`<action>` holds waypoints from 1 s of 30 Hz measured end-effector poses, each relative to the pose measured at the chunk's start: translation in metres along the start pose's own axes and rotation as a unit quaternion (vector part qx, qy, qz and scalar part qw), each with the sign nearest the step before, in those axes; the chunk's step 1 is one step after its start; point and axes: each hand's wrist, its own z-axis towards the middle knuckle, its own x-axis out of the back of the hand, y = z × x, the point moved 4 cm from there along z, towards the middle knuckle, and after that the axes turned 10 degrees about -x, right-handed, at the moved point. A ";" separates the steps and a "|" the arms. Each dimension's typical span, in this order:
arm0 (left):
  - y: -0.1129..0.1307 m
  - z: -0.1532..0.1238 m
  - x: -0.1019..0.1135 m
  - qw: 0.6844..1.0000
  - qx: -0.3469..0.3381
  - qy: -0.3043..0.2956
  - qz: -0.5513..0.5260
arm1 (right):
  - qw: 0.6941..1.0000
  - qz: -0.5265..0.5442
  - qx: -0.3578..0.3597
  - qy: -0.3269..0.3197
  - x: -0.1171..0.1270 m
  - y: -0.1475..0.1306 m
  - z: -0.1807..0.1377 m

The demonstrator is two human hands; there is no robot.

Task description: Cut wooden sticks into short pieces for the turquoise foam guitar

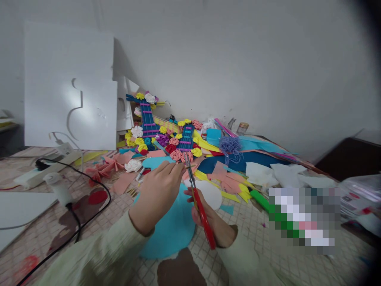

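My right hand (212,222) is wrapped round a pair of red-handled pliers (203,218), whose slim metal jaws point away from me and stand slightly apart. Left of the jaws, my left hand (162,194) is closed, palm down, its fingertips pinching a thin tan stick (191,166) that reaches the jaws. Most of the stick is hidden by the fingers. Under both hands lies a large light-blue rounded sheet (169,234), with a white round piece (210,194) beside it.
Paper-flower-covered guitar shapes (149,119) lean at the back. Purple yarn (230,146), pink scraps (226,176) and white tissue (260,173) lie to the right. A white glue gun (58,188), black cable (102,184) and power strip (49,169) are left; a green-handled object (260,200) lies right.
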 end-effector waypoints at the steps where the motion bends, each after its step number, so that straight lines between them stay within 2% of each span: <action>1: 0.000 0.000 0.000 1.000 0.000 0.004 -0.007 | 1.000 0.006 0.000 -0.002 0.000 -0.002 -0.001; 5: -0.004 0.001 0.000 0.999 -0.007 0.029 -0.034 | 0.999 0.025 0.037 -0.018 -0.001 -0.019 -0.004; 9: -0.024 0.001 0.000 0.993 0.022 0.038 -0.107 | 0.991 0.078 0.042 -0.104 -0.002 -0.033 -0.006; 12: -0.037 0.002 0.000 0.983 0.045 0.029 -0.175 | 0.983 0.094 0.041 -0.151 -0.001 -0.036 -0.008; 16: -0.043 0.003 0.003 0.972 0.052 0.044 -0.226 | 0.975 0.110 0.029 -0.190 -0.003 -0.033 -0.011; 21: -0.041 0.002 0.001 0.967 0.056 0.035 -0.245 | 0.979 0.134 0.001 -0.153 -0.005 -0.028 -0.009; 24: -0.040 0.003 0.000 0.966 0.056 0.029 -0.251 | 0.983 0.134 0.001 -0.130 -0.006 -0.025 -0.006; 28: -0.037 0.004 -0.002 0.966 0.041 0.001 -0.254 | 0.991 0.118 0.014 -0.054 0.001 -0.020 -0.002; 30: -0.035 0.004 -0.002 0.967 0.033 -0.008 -0.251 | 0.993 0.100 0.026 -0.052 0.003 -0.022 -0.003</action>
